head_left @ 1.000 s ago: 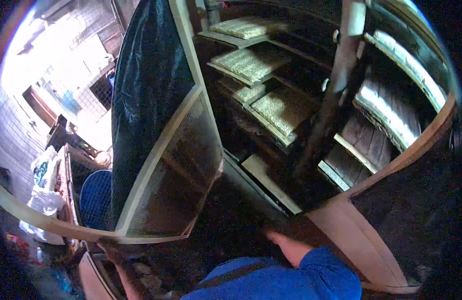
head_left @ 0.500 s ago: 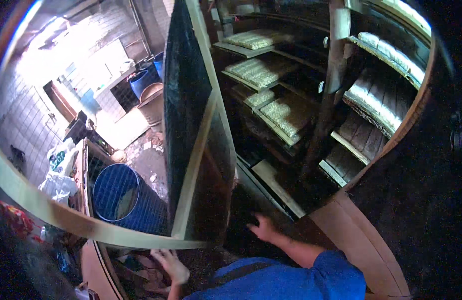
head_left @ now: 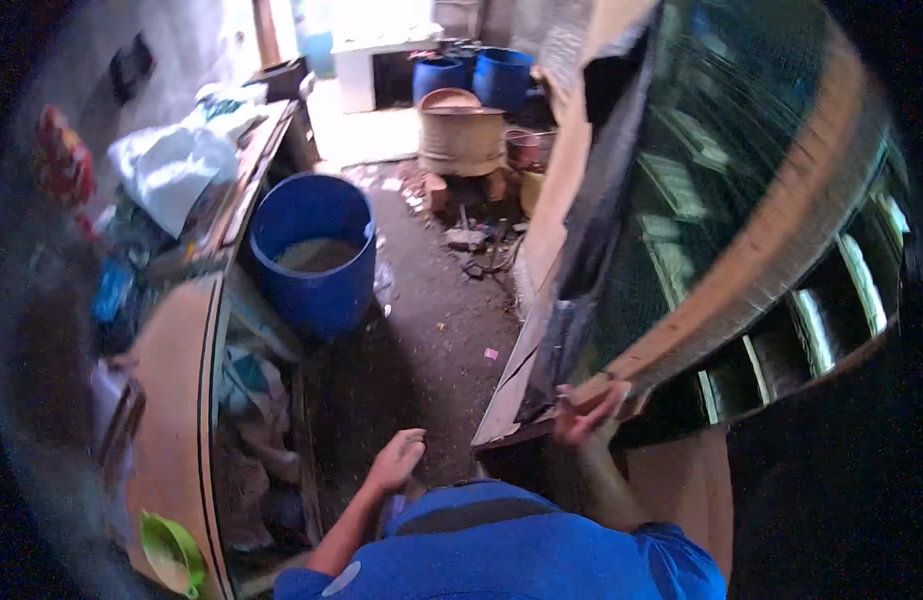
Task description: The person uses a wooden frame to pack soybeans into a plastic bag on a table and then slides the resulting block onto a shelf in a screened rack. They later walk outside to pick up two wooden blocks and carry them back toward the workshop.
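A wooden-framed mesh door (head_left: 726,268) stands in front of a rack of shelves on the right, and the shelves (head_left: 811,330) show dimly through and beyond it. At the door's lower edge is my right hand (head_left: 589,418), fingers spread apart, touching or very close to the frame; the exact contact is not clear. My left hand (head_left: 398,460) hangs over the dark floor in front of my body, its fingers loosely curled and slightly apart, with nothing in it.
A large blue barrel (head_left: 311,265) stands left of the floor path. Beside it, a cluttered table (head_left: 171,380) carries white bags (head_left: 176,165); a green bowl (head_left: 171,553) sits near its front. A rusty drum (head_left: 461,135) and blue barrels (head_left: 503,80) stand at the back.
The mesh door has swung from the left across to the right, in front of the shelves. My view has turned left; my right hand has come up to the door frame. My left hand has left it.
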Available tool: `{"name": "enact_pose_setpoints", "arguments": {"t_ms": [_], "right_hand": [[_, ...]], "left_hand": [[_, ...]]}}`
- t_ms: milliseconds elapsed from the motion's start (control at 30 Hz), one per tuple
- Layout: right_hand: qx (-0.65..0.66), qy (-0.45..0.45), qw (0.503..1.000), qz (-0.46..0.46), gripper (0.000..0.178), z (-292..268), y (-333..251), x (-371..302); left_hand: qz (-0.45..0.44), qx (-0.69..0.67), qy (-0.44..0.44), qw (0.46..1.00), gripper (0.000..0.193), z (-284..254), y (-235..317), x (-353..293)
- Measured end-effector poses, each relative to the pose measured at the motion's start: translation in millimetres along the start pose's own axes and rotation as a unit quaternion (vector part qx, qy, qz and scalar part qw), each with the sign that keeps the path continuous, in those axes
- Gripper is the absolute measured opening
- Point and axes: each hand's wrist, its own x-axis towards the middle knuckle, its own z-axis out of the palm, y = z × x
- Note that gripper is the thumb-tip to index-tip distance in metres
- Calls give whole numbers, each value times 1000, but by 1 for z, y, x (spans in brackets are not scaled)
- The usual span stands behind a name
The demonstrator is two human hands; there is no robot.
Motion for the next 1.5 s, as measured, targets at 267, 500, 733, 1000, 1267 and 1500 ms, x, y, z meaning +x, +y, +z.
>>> {"name": "enact_pose_setpoints", "arguments": {"t_ms": [267, 500, 733, 1000, 1267, 1500], "right_hand": [[-173, -66, 979, -85, 78, -59, -13, 104], [-282, -11, 952, -118, 79, -76, 66, 118], [-280, 65, 949, 130, 75, -91, 222, 123], [-301, 56, 952, -9, 75, -85, 160, 133], [-308, 41, 949, -51, 76, -75, 175, 141], [-331, 47, 939, -81, 77, -72, 193, 150]], "left_hand": [[-342, 126, 192, 911, 47, -60, -226, -148], [-494, 14, 257, 830, 36, -27, -289, -257], [-455, -118, 379, 797, 36, 19, -300, -233], [-493, -146, 456, 726, 35, 41, -201, -233], [-519, -138, 460, 707, 37, 99, -227, -257], [-465, -137, 483, 730, 38, 111, -231, -228]]}}
